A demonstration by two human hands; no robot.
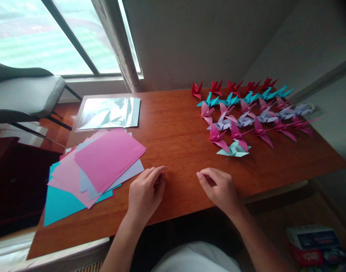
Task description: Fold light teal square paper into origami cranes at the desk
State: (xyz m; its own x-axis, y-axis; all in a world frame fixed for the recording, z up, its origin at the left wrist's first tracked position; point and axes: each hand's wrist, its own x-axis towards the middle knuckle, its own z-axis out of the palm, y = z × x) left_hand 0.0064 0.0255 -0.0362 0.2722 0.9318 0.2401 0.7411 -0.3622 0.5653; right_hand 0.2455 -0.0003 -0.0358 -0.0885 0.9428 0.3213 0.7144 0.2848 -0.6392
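Note:
My left hand [146, 193] rests on the wooden table [178, 124], fingers loosely curled and close together, just right of a fanned pile of coloured paper sheets [96, 166] in pink, lilac and teal. My right hand [218, 188] lies near the table's front edge with fingers bent inward; nothing shows in either hand. Beyond my right hand sits a pale teal paper crane [234, 149], the nearest of several rows of folded cranes [252, 109] in red, teal, pink, lilac and magenta.
A shiny clear plastic sleeve [107, 112] lies at the table's back left. A grey chair [22, 94] stands by the window at left. A printed box [314, 243] sits on the floor at lower right. A wall runs behind the table.

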